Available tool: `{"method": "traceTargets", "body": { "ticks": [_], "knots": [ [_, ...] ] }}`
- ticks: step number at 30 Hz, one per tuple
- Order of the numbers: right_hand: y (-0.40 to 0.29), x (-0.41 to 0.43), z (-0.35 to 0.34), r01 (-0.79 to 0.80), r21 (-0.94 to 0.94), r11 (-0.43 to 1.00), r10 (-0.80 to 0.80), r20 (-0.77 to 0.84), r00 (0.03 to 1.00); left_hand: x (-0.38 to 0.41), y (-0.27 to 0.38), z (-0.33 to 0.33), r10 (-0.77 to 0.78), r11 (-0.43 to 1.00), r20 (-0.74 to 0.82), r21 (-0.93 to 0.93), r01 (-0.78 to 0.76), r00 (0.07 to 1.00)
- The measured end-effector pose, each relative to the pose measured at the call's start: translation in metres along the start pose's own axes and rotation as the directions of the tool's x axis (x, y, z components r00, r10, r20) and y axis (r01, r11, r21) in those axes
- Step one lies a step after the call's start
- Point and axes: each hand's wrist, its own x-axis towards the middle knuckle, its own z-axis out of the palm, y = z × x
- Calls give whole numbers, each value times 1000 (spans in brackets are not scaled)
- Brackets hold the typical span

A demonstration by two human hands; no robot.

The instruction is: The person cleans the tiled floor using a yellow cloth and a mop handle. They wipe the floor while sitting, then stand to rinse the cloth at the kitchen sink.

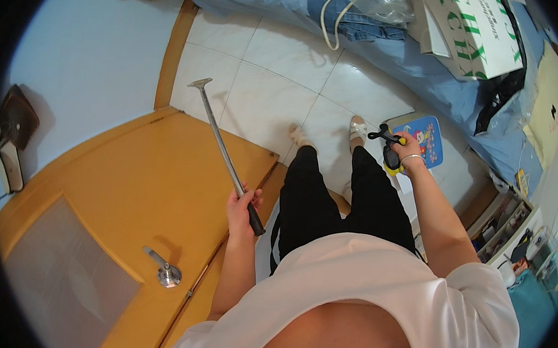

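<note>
My left hand (pixel 243 209) grips a metal rod (pixel 220 143) near its black handle. The rod slants away over the floor to a short T-shaped metal head. On the other side, my right hand (pixel 408 153) is closed around a black and yellow object (pixel 388 145); its exact kind is unclear, as my fingers cover part of it. Just beyond that hand is a blue cartoon-printed panel (pixel 435 141), possibly the top of a stool or box. Both hands are apart, one on each side of my legs.
A wooden door (pixel 162 180) with a lever handle (pixel 169 275) stands at my left. Ahead, a bed with a blue sheet (pixel 379 60) bears folded jeans (pixel 367 27), a white cable (pixel 324 22) and a white-green box (pixel 486 55). Shelving (pixel 503 223) stands right of me, above tiled floor (pixel 276 67).
</note>
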Motion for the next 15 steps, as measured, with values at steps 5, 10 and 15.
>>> {"method": "traceTargets", "body": {
  "ticks": [5, 10, 15],
  "knots": [
    [-3, 5, 29, -40, 0, 999, 40, -75, 996, 18, -15, 1, -5, 1000, -33, -26, 5, 999],
    [50, 61, 81, -3, 133, 991, 19, -123, 992, 77, -39, -1, -45, 996, -24, -82, 43, 999],
    [43, 119, 146, -1, 305, 952, 52, -159, 986, 144, -65, -1, -29, 994, -56, -110, 23, 998]
  ]
}}
